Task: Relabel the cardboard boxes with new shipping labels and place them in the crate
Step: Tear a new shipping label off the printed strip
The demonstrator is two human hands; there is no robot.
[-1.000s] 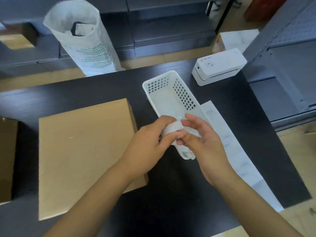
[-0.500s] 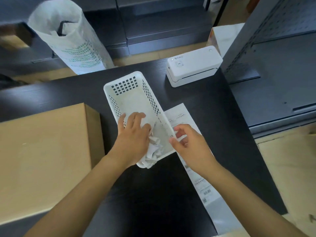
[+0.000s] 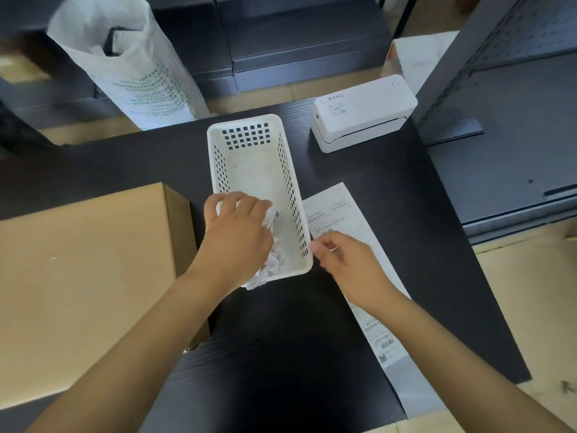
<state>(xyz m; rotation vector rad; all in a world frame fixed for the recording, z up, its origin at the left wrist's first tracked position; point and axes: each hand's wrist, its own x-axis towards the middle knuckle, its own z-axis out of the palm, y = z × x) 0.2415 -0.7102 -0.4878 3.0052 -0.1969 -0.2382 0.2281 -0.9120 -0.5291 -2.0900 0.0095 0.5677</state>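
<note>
A white plastic basket [image 3: 259,170] with square holes in its walls stands on the dark worktop [image 3: 390,189]. The left hand [image 3: 235,239] is over its near end, fingers bent downward above crumpled white paper scraps [image 3: 273,260]; the palm hides most of the scraps, so I cannot tell if the fingers hold any of them. The far part of the basket shows only its bare bottom. The right hand [image 3: 346,260] is just right of the basket, on a long strip of printed labels [image 3: 340,214], its fingers curled with the tips close together at the strip's edge; whether they really pinch the paper is hard to see. The strip runs under this hand and off the near edge of the worktop. Left of the left hand lies a closed cardboard box [image 3: 87,276], cut off by the frame. Beyond the right hand sits a white label printer [image 3: 362,117]. Far beyond the left hand stands an open white sack [image 3: 131,64]; its contents are dark and unclear.
</note>
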